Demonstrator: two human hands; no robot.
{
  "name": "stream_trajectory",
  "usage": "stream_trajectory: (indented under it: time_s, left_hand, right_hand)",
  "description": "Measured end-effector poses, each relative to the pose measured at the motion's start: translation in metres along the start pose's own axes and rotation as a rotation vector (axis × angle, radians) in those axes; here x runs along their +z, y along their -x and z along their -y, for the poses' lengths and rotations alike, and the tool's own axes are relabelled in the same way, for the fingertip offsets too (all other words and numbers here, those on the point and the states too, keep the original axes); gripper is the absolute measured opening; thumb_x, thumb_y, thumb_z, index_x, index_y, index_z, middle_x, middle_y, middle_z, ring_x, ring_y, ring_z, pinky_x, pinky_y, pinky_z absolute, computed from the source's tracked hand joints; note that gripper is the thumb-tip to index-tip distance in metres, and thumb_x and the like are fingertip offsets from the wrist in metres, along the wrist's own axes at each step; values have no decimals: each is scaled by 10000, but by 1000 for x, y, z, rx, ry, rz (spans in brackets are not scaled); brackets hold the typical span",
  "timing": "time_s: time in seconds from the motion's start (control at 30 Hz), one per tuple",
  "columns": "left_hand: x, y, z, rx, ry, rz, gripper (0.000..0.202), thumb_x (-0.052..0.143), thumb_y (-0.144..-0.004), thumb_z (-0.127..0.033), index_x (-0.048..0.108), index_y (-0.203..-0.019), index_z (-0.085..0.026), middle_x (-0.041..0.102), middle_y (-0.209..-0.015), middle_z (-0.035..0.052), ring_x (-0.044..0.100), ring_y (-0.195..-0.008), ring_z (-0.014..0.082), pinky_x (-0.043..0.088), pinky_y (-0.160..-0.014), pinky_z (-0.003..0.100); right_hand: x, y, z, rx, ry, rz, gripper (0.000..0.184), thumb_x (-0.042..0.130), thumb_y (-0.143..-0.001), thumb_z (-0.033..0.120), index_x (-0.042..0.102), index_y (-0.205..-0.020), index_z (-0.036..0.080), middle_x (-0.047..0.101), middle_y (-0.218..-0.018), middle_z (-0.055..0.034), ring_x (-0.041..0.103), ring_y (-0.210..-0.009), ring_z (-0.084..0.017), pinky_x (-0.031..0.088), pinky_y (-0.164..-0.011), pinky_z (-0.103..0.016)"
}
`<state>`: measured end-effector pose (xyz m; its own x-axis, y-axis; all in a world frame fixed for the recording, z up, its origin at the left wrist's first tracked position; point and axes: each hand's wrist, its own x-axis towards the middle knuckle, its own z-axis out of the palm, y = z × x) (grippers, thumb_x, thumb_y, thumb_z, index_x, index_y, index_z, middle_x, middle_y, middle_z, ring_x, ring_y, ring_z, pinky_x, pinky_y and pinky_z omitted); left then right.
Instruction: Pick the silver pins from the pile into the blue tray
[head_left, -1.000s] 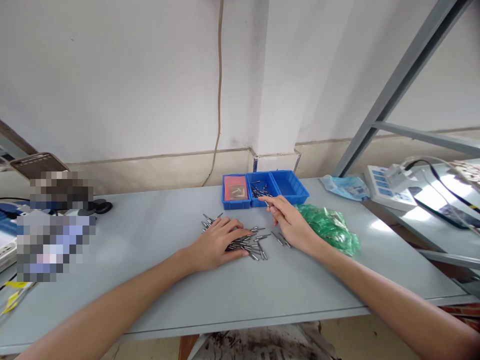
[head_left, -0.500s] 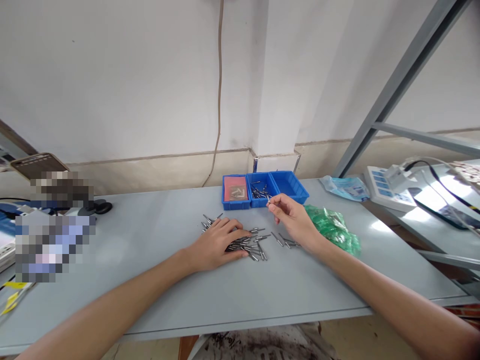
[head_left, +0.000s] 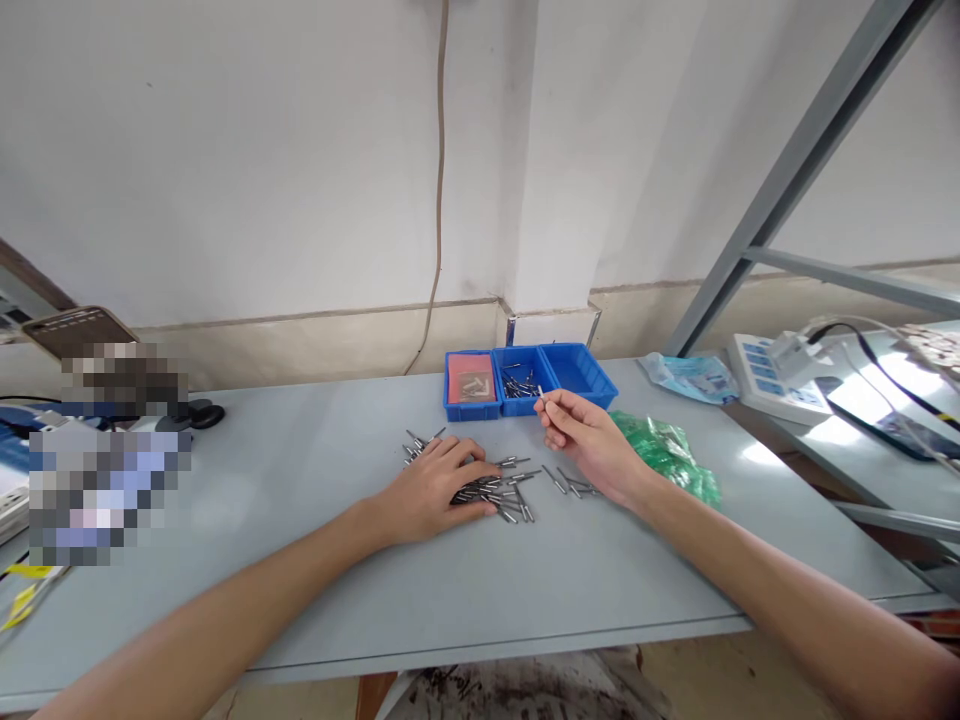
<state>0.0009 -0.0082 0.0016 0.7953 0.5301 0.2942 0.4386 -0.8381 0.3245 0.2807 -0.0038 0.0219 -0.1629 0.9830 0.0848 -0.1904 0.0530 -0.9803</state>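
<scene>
My left hand [head_left: 431, 492] lies over a pile of thin metal pins [head_left: 491, 490], its fingers spread and partly covering them. Each pin looks like a slim dark shaft with a brighter, thicker section. Between thumb and fingertips, my right hand [head_left: 589, 440] pinches one small metal pin [head_left: 540, 391], held up in front of the blue bins; most of it is hidden by the fingers. Several loose pins [head_left: 570, 482] lie on the table below my right hand. More pins [head_left: 521, 386] sit in the middle blue bin [head_left: 517, 407].
The left blue bin [head_left: 472, 411] holds a red sheet and a small clear bag. Right of it stands another blue bin [head_left: 581, 370]. Crumpled green plastic [head_left: 667, 455] lies by my right forearm, a blue-white packet [head_left: 690, 377] behind it. A power strip [head_left: 772, 375] is at right.
My right hand has turned slightly, and the pin in its fingertips stands a little higher and shows more clearly. My left hand stays on the pile.
</scene>
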Motion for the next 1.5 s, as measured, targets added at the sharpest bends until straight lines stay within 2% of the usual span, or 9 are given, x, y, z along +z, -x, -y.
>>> stream_trajectory:
  time_s: [0.2,0.4,0.77,0.9,1.03,1.2,1.33,1.5]
  left_hand:
    - [-1,0,0,-2,-7,5,411,611,-1049,-515,649,-1378,-271,616,-1255,89,571,-1128,253,442,-1011,405]
    - [-1,0,-1,-3,-4,3,405,617,-1047,-510,654,-1372,-271,613,-1248,85,570,-1118,250,445,-1012,402]
    - [-1,-1,-1,7,-1,-2,410,613,-1048,-511,660,-1372,-265,621,-1232,97,576,-1104,256,454,-1012,406]
    - [-1,-1,-1,7,-3,2,404,610,-1050,-510,659,-1369,-266,618,-1231,96,576,-1103,254,449,-1007,404]
    - [-1,-1,-1,3,-5,6,401,617,-1049,-501,654,-1374,-269,613,-1240,93,572,-1111,253,443,-1011,403]
    - [-1,-1,-1,1,-5,5,404,614,-1047,-511,660,-1363,-264,615,-1244,98,572,-1115,258,444,-1008,409]
    - [-1,-2,-1,3,-5,0,406,609,-1048,-517,662,-1366,-270,621,-1241,98,578,-1108,257,450,-998,407]
    - [-2,-1,-1,6,-6,-4,410,598,-1052,-526,662,-1369,-275,622,-1242,95,579,-1108,256,454,-999,404]
  right_hand:
    - [-2,0,-2,-67,225,-54,281,693,-971,511,659,-1036,240,571,-893,6,450,-677,-136,381,-646,-307]
    - [-3,-2,-4,-163,462,-119,266,692,-958,514,630,-976,256,566,-847,8,461,-690,-168,399,-641,-323]
    - [4,5,-4,-303,667,-84,161,681,-975,422,627,-963,271,587,-820,-4,516,-733,-200,423,-674,-349]
    - [5,6,-3,-282,625,-80,181,688,-969,441,627,-955,271,560,-798,4,500,-724,-194,413,-664,-341]
    - [5,5,2,-197,501,-55,246,706,-950,492,613,-935,265,518,-761,23,458,-671,-172,391,-626,-323]
    - [6,4,6,-119,355,-65,288,744,-913,515,615,-929,258,548,-850,22,449,-654,-144,396,-611,-307]
    - [3,3,4,-81,281,-49,280,725,-936,517,640,-964,252,559,-889,20,469,-660,-130,402,-620,-297]
    - [1,1,0,-32,139,-6,307,684,-970,535,676,-968,228,570,-861,5,388,-617,-118,406,-619,-303]
